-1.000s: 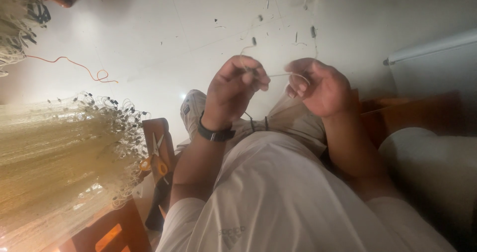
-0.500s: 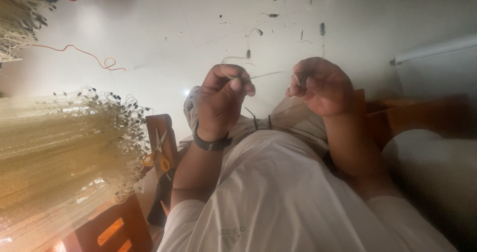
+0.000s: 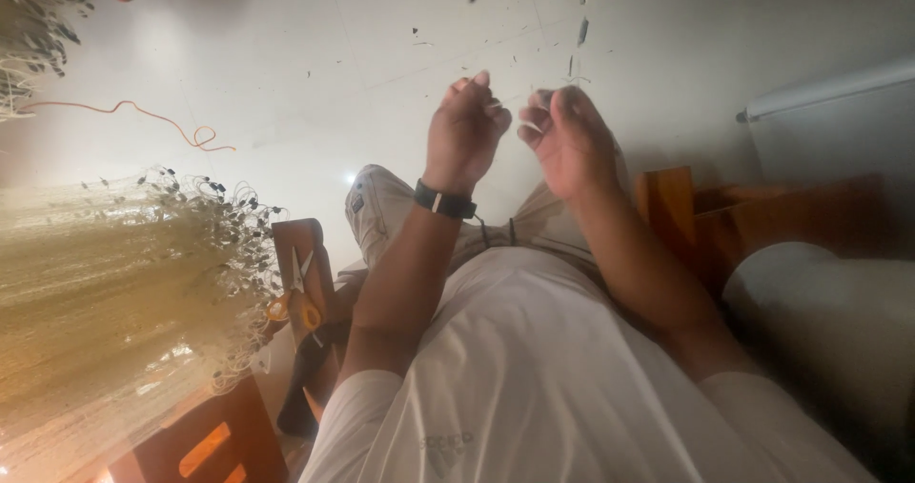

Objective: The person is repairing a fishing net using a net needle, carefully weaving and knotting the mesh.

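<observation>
Hands raised close together: left hand (image 3: 465,130), right hand (image 3: 569,138), grips clenched, contents unclear; bare floor (image 3: 286,73) beyond.

Two bare hands raised close together in front of the chest.

The left hand (image 3: 464,130), a dark band at its wrist, curls its fingers inward; the right hand (image 3: 570,140) faces it, fingertips pinched, nearly touching. Both forearms angle upward from the torso.

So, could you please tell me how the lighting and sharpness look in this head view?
Head view: warm, dim light; the pale netting at left glows overexposed, the right edge falls into shadow, and the left hand and right hand are slightly soft.
</observation>
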